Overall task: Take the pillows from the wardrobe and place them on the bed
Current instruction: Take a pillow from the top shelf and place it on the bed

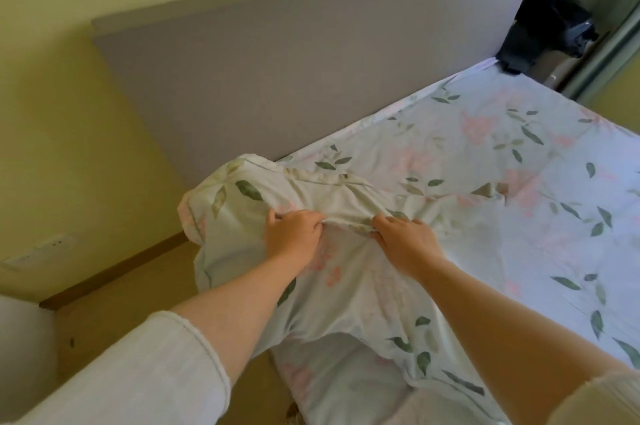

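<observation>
Left hand [291,234] and right hand [405,241] each pinch a fold of the white leaf-print fabric pillow [235,203], which lies on the near corner of the floral-sheeted bed [519,199] and overhangs its left edge. Grey flat headboard [294,78] behind the bed; black bag [550,26] past the bed's far corner.

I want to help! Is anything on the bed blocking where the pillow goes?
Nothing visible is. The left hand and right hand grip the pillow at the bed corner by the headboard.
</observation>
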The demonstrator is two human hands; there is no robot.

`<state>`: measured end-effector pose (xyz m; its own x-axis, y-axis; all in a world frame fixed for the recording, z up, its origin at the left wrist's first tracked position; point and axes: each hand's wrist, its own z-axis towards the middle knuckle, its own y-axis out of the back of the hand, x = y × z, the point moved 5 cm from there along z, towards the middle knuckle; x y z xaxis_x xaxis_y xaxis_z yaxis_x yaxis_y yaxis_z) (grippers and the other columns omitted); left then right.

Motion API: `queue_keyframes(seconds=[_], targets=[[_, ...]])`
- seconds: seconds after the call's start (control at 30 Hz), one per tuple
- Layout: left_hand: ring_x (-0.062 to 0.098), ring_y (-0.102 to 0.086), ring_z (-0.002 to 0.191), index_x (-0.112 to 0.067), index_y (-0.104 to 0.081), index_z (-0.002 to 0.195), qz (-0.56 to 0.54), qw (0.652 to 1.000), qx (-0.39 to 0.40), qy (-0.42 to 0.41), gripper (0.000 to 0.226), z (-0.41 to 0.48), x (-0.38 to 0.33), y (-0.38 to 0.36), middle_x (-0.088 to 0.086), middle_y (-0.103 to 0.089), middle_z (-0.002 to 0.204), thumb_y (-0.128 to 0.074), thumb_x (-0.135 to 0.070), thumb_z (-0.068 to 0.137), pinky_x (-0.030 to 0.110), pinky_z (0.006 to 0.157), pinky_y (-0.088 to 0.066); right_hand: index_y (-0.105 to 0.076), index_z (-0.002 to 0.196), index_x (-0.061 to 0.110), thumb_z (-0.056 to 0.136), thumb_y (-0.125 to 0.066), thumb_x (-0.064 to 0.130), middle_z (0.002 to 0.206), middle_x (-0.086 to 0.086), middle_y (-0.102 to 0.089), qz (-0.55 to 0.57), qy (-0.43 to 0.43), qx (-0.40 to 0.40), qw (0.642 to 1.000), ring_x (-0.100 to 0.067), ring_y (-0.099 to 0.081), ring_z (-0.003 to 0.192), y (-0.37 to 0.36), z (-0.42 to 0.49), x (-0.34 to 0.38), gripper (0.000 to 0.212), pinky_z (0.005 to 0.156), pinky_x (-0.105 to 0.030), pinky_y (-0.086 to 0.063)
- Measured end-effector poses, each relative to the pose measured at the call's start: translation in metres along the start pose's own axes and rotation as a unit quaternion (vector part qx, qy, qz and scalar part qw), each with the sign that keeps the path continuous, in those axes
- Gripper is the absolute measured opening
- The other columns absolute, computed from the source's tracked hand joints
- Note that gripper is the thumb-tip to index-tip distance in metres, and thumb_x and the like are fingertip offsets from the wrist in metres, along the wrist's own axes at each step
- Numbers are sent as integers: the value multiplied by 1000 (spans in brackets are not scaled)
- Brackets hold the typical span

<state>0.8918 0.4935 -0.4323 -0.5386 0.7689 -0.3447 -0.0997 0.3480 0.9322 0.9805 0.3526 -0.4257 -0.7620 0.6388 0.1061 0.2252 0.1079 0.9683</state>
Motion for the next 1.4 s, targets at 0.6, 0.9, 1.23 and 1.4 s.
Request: queue_keyframes(seconds=[0.6,0.9,1.23,1.4], targets=[[22,-56,110,-32,-63,114,-60,998,9,19,32,108,16,20,-4,-67,118,-36,-26,97,34,93,-33,-48,104,15,99,-32,25,108,-8,-48,91,-144,-45,984,-31,-58,87,27,108,-13,19,65,-32,-40],[24,-54,117,-26,-56,119,-161,971,170,39,28,154,36,-10,1,-58,129,-40,-34,97,39,98,-44,-38,124,17,95,-32,6,123,-11,-46,179,-251,-5,951,-32,-56,96,16,159,-8,31,78,-43,-52],[21,-55,111,-21,-56,117,-105,973,205,24,27,164,53,-15,2,-58,126,-41,-30,97,34,90,-48,-32,136,17,96,-37,17,138,-11,-41,331,-328,36,884,-29,-57,106,-43,137,5,40,83,-37,-50],[23,-54,114,-20,-52,123,-51,964,258,-29,30,202,68,-33,4,-54,132,-41,-31,97,37,93,-49,-35,135,14,96,-40,23,137,-14,-42,414,-429,25,802,-31,-55,111,-88,149,14,41,87,-38,-48]])
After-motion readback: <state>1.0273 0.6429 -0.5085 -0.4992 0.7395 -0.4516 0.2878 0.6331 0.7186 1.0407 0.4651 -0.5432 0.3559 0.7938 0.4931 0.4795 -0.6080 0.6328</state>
